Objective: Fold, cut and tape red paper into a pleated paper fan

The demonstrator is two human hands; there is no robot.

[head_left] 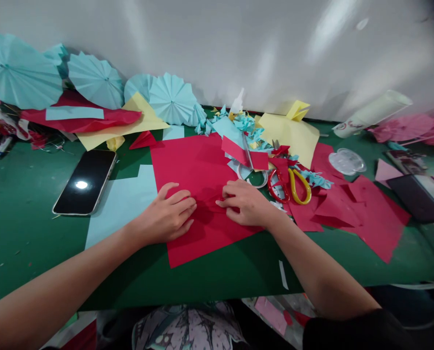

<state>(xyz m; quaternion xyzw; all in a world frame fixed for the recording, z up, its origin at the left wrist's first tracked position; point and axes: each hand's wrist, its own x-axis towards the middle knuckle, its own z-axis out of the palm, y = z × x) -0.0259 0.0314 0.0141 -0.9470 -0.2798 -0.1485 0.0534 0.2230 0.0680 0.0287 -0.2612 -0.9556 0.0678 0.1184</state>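
A large red paper sheet point(198, 160) lies on the green table, and both hands rest over its middle. My left hand point(171, 214) lies on it with fingers stretched out, fingertips touching the red paper. Opposite it, my right hand point(246, 201) has bent fingers closed at the edge of a small folded red paper piece point(211, 202), which lies between the hands. Red on red makes its outline hard to follow. Under the sheet's left side, light blue paper point(124, 199) sticks out.
A phone point(87, 182) lies left. Right of the sheet are a tape roll point(253, 177), red-handled scissors point(278, 187), yellow-handled scissors point(300, 187) and red scraps point(348, 209). Pleated blue paper fans point(172, 99) and a glue bottle point(237, 103) stand along the wall.
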